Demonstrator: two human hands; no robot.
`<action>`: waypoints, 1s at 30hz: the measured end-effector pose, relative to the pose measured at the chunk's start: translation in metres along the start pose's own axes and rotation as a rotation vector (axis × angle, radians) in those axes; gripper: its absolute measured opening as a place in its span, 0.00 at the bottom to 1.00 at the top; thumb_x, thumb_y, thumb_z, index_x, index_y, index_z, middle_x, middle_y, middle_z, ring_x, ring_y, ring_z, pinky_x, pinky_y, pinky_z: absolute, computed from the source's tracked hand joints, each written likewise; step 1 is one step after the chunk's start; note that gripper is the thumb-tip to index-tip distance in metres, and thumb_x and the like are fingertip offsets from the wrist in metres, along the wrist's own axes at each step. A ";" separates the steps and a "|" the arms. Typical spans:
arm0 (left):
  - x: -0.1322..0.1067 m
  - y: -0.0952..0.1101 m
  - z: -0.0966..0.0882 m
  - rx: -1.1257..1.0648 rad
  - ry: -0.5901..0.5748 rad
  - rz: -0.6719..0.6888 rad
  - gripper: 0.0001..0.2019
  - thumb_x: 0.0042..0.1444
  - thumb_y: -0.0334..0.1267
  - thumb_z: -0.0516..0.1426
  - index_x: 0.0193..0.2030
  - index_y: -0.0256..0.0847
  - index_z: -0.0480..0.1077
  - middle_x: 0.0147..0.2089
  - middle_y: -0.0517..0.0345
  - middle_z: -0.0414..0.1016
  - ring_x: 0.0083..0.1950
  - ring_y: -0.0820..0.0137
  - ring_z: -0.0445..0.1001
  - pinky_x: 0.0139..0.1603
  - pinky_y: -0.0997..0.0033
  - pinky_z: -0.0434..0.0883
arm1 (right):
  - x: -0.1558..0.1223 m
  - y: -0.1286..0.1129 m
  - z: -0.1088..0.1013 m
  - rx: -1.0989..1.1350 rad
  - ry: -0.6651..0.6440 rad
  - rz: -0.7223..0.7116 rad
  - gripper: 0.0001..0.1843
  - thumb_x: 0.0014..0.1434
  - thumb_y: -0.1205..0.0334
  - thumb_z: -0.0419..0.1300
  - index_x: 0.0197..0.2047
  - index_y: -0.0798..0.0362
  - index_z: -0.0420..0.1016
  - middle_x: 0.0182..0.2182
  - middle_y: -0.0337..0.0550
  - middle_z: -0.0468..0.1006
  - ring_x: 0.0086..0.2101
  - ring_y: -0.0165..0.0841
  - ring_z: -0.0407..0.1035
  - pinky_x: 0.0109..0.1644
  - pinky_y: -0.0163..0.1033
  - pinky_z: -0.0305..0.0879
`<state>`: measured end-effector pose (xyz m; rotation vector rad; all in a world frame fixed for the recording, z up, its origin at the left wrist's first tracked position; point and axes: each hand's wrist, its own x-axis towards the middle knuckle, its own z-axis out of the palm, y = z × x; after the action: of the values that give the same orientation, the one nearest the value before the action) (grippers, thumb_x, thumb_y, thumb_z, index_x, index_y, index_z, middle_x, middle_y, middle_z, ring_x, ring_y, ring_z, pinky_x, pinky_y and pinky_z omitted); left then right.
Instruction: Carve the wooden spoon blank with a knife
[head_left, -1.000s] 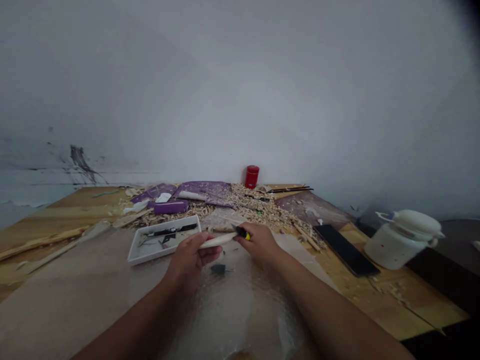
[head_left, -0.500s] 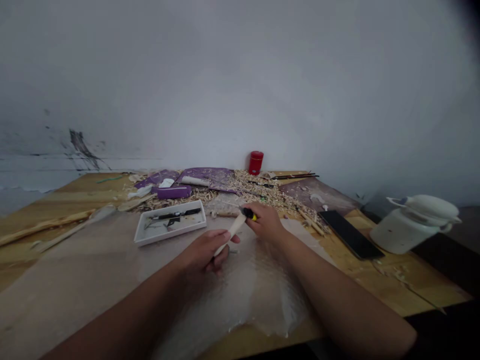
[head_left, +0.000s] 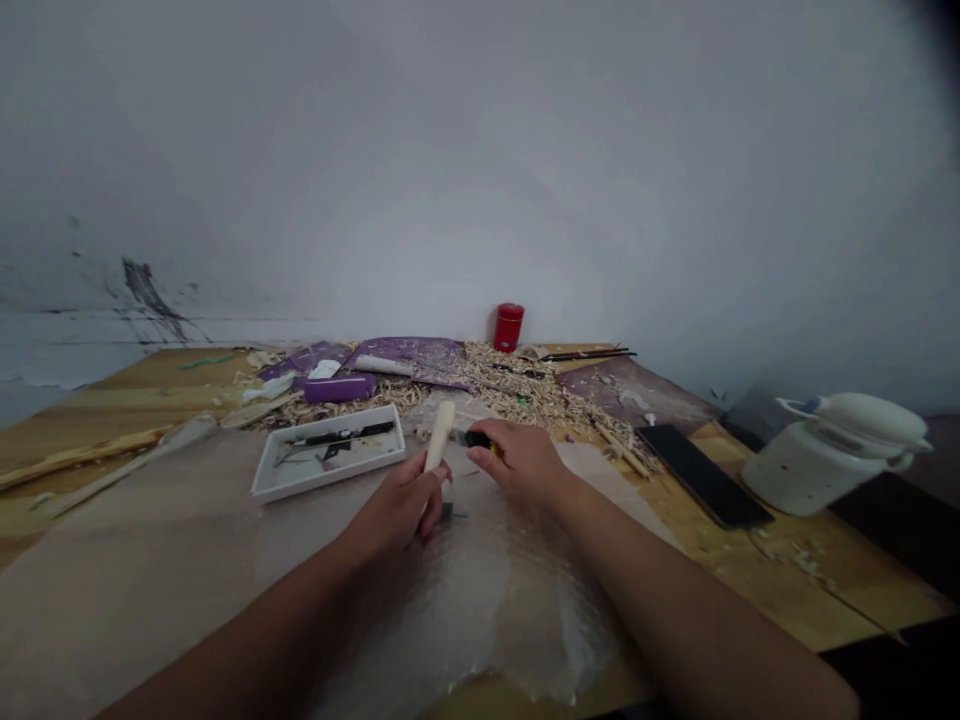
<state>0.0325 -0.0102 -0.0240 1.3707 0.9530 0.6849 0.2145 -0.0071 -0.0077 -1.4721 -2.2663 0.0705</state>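
My left hand (head_left: pixel 401 505) is closed around a pale, whittled wooden stick (head_left: pixel 438 436) and holds it nearly upright, its rounded top toward the wall. My right hand (head_left: pixel 517 462) is closed on a black and yellow utility knife (head_left: pixel 477 439), whose front end sits just right of the stick at mid height. Both hands hover over a sheet of bubble wrap (head_left: pixel 480 590) spread on the wooden table (head_left: pixel 780 570). A small dark scrap (head_left: pixel 448 514) lies on the wrap under my left fingers.
A white tray (head_left: pixel 330 464) with black tools lies left of my hands. Wood shavings (head_left: pixel 517 395), a purple box (head_left: pixel 340 388) and a red can (head_left: pixel 508 326) sit toward the wall. A black phone (head_left: pixel 701 473) and a white lidded pot (head_left: pixel 832 450) are on the right.
My left hand has turned the stick from lying slanted to standing almost upright. My right hand with the knife has shifted a little left, close beside the stick.
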 end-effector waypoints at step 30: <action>-0.007 0.002 0.009 0.237 0.241 -0.006 0.09 0.49 0.34 0.46 0.39 0.42 0.57 0.24 0.65 0.60 0.14 0.77 0.61 0.10 0.77 0.61 | -0.008 -0.033 0.010 -0.370 -0.061 -0.021 0.25 0.58 0.42 0.37 0.37 0.50 0.66 0.29 0.42 0.74 0.29 0.36 0.68 0.29 0.37 0.51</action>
<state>0.0378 -0.0203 -0.0215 1.5135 1.2617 0.7626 0.1851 -0.0263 -0.0099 -1.6423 -2.4381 -0.3317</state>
